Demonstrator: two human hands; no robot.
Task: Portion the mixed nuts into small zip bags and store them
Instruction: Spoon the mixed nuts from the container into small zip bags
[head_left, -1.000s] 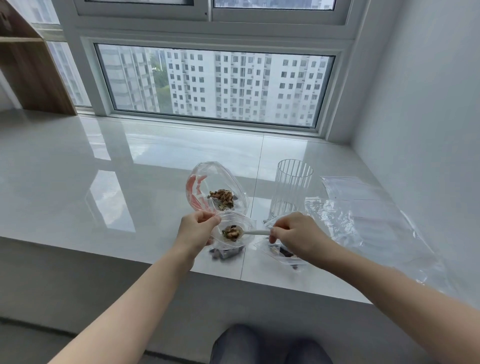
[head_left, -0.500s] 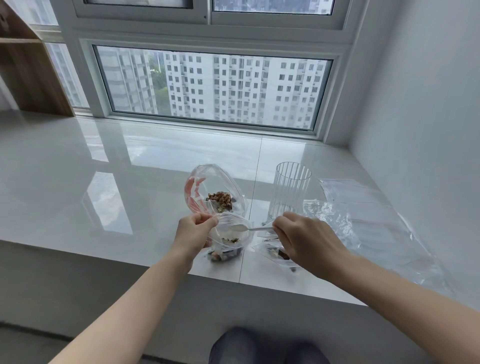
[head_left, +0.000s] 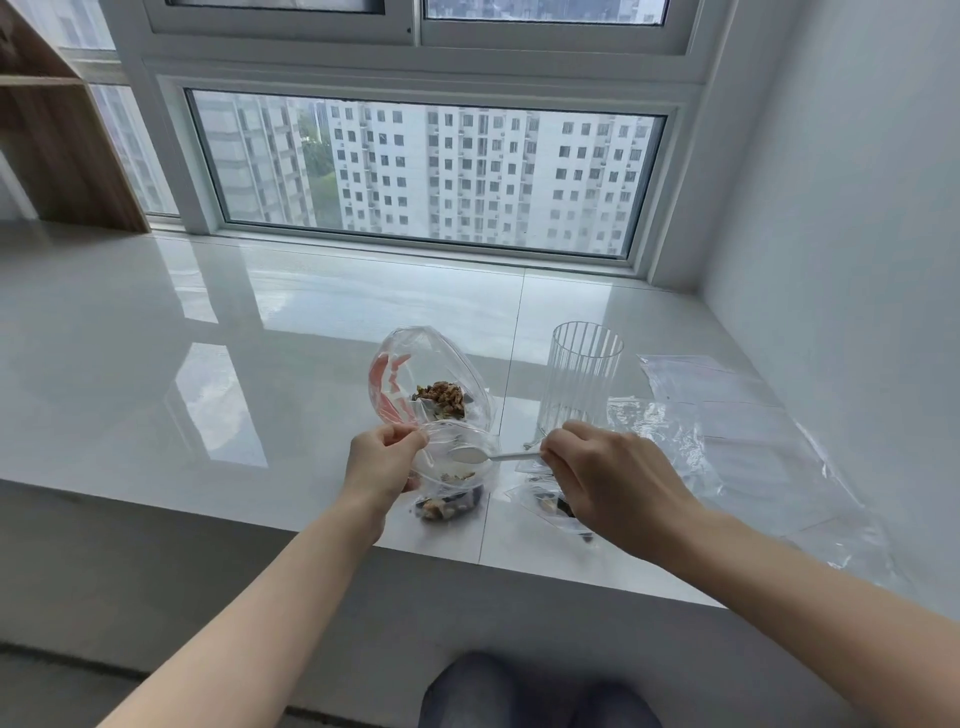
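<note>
My left hand (head_left: 382, 462) pinches the rim of a small clear zip bag (head_left: 457, 486) and holds its mouth open; mixed nuts lie at the bag's bottom. My right hand (head_left: 605, 475) grips the handle of a white spoon (head_left: 470, 455), whose empty bowl sits turned over the bag's mouth. Behind it stands a larger clear bag with red print (head_left: 415, 379), open, with a heap of mixed nuts (head_left: 441, 397) inside. Another small bag with a few nuts (head_left: 556, 506) lies under my right hand, partly hidden.
A ribbed clear glass (head_left: 582, 374) stands just behind my right hand. Several empty clear bags (head_left: 753, 447) lie spread to the right, near the wall. The white ledge (head_left: 208, 374) ends at an edge close to me; my knees show below.
The spoon carried nuts a second ago; it has tipped them into the small bag and now shows empty. My right hand has turned over and risen slightly.
</note>
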